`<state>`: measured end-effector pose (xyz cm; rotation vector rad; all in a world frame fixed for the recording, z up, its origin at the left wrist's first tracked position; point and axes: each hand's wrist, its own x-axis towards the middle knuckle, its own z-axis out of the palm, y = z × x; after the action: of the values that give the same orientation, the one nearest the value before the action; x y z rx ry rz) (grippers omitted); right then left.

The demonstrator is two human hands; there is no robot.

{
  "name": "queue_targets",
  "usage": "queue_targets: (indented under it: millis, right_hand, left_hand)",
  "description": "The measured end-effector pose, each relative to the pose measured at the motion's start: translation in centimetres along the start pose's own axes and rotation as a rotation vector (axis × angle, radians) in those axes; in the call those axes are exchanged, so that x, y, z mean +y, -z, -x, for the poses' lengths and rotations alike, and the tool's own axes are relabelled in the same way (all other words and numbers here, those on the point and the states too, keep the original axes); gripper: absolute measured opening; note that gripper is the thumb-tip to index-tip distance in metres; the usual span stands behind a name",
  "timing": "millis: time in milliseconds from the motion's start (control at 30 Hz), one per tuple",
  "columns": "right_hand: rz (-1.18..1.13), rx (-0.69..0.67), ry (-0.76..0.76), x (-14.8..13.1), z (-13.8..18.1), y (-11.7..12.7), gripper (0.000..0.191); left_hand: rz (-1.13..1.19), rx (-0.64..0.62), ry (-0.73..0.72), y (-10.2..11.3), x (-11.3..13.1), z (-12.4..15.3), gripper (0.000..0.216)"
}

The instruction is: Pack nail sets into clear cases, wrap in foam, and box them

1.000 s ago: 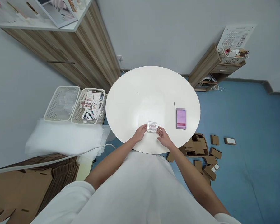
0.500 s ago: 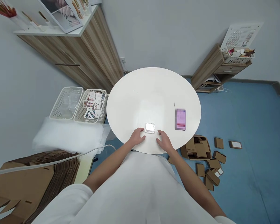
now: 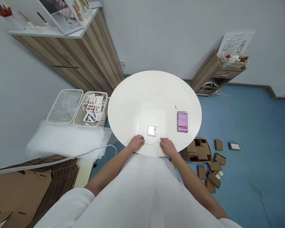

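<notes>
A small clear flat case (image 3: 152, 130) with a shiny, whitish face lies near the front edge of the round white table (image 3: 154, 91). My left hand (image 3: 136, 143) rests palm down on the tabletop, just left of and nearer to me than the case. On the other side, my right hand (image 3: 168, 146) rests the same way. Both hands are apart from the case and hold nothing; their fingers lie loosely on the surface. A pink-purple pack (image 3: 182, 122), blurred by pixels, lies to the right on the table.
Left of the table are a white basket of printed cards (image 3: 91, 109), a basket of clear plastic (image 3: 66, 104), white wrapping sheets (image 3: 66, 139) and stacked flat cardboard (image 3: 33, 190). Several small brown boxes (image 3: 213, 179) and an open carton (image 3: 199, 150) lie on the floor at right.
Both hands have drawn back toward me from the sides of the case, and their fingers have lowered onto the table. The case stays in place. The view has shifted slightly.
</notes>
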<state>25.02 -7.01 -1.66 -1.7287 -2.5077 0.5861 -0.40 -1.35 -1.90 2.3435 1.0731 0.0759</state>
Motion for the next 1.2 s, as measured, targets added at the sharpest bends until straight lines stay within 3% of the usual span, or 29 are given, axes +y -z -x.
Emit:
queue_targets:
  millis: [167, 267, 467, 633, 800, 967, 1100, 1200]
  right_hand:
    - [0.049, 0.012, -0.011, -0.3, -0.2, 0.1, 0.023]
    - [0.052, 0.014, -0.023, -0.8, -0.1, 0.4, 0.044]
    - [0.075, 0.099, -0.062, -1.3, 0.2, 0.5, 0.061]
    - [-0.031, 0.066, -0.072, -0.6, -0.2, 0.7, 0.025]
    - [-0.22, -0.015, -0.188, 0.0, -1.4, 2.7, 0.025]
    - [-0.268, -0.138, -0.338, 0.0, -2.5, 4.5, 0.029]
    - [-0.29, -0.149, -0.377, 0.3, -3.2, 5.0, 0.029]
    - [-0.335, -0.14, -0.413, 0.7, -3.7, 5.1, 0.027]
  left_hand:
    - [-0.096, 0.027, -0.019, -0.1, 0.2, -0.1, 0.023]
    - [-0.109, 0.048, -0.001, 0.2, 0.6, -0.1, 0.021]
    - [-0.071, 0.06, -0.023, 1.4, 1.2, 0.1, 0.021]
    - [0.065, 0.006, -0.01, 2.6, 1.3, -0.1, 0.027]
    - [0.304, 0.001, 0.147, 3.6, 0.8, 0.0, 0.033]
    - [0.242, -0.014, 0.095, 3.4, -0.1, 0.4, 0.074]
    - [0.227, 0.005, 0.129, 2.7, -0.6, 0.4, 0.033]
    - [0.282, 0.064, 0.267, 2.6, -0.7, 0.0, 0.033]
